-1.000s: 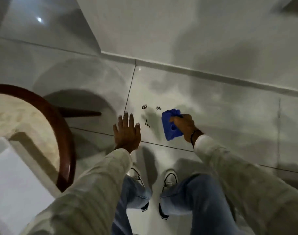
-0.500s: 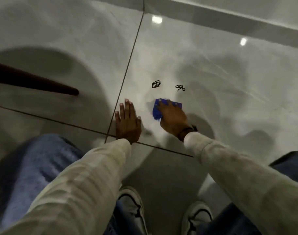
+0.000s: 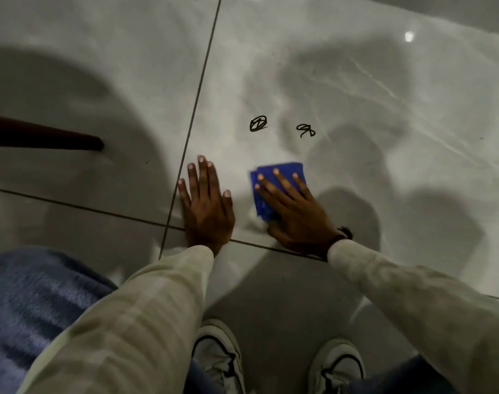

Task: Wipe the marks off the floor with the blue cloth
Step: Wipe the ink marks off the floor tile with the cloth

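Two black scribbled marks sit on a glossy grey floor tile: a round one [image 3: 258, 123] and a looped one [image 3: 305, 130] to its right. Below them lies the folded blue cloth [image 3: 279, 172], pressed flat on the tile under my right hand [image 3: 295, 207], whose fingers are spread over it. My left hand [image 3: 206, 203] rests palm down on the floor just left of the cloth, fingers together, holding nothing. The spot under the cloth is hidden.
A dark wooden table leg [image 3: 43, 136] reaches the floor at the left. Tile grout lines [image 3: 197, 95] cross near my hands. My two white shoes [image 3: 218, 356] and blue-jeaned knee [image 3: 29, 308] are at the bottom. The wall base runs along the top right.
My view has dropped closer to the floor. My right hand moved the cloth left over the third mark, which no longer shows, and now presses it flat. My left hand stayed planted.
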Motion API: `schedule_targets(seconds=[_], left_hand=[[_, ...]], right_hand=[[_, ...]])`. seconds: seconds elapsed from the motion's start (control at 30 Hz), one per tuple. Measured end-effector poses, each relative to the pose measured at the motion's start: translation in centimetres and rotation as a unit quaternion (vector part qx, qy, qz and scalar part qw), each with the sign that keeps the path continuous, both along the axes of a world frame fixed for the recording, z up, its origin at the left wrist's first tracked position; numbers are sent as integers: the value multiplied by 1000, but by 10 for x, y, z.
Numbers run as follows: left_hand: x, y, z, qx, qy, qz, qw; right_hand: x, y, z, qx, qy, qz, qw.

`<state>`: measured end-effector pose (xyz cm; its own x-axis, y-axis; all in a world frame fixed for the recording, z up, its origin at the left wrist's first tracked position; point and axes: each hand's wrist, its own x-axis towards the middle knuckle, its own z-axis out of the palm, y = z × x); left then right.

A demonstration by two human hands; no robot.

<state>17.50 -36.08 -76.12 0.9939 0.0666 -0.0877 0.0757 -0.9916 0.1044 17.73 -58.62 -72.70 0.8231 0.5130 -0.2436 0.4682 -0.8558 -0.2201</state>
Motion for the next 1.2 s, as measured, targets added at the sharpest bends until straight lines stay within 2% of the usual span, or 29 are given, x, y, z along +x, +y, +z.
schedule_targets(seconds=[0.07,0.13,0.27,0.33,0.43,0.5,0.6,0.67,0.8,0.87,0.97,1.03,1.13,1.2], left_hand=[[0,1,-1,-3,1,0,1000],[-1,0,0,-3,-1,-1,1000],[-1,1,-3,0,-14,-1,1000],[-2,1,-3,-1,-20,-2,1000],[-1,1,-3,0,-29,-1,1000],[-2,1,-2,1,-30,-2,1000],[-1,1,-5,8,-30,-9,999],[-2,2,-5,8,-30,-7,999],[-2,3,-5,8,-40,-16,999],[-2,3,-5,6,-48,-11,999],[-3,2,-6,13,-61,-12,998],[-3,3,-7,9,-60,-12,998],[-3,3,-7,13,-49,-14,999],[-2,3,-6,12,-45,-9,999]], right_hand=[[-3,-25,2,3,-14,44,999],[12,-31,0,-8,-17,5,1000],[47,21,-4,5,-29,-68,997],[42,24,-10,18,-34,-41,998],[31,-25,-16,-5,-67,6,998],[44,-54,-17,-14,-85,-64,994],[74,-37,-17,-15,-101,-196,975],[75,-19,-19,1,-96,-197,976],[50,-64,-22,-16,-92,-95,991],[64,-74,-20,-20,-95,-142,985],[93,-37,-17,-23,-103,-254,962],[92,-26,-17,-8,-99,-231,968],[60,-63,-16,-12,-89,-132,987],[56,-87,-14,-25,-69,-136,988]])
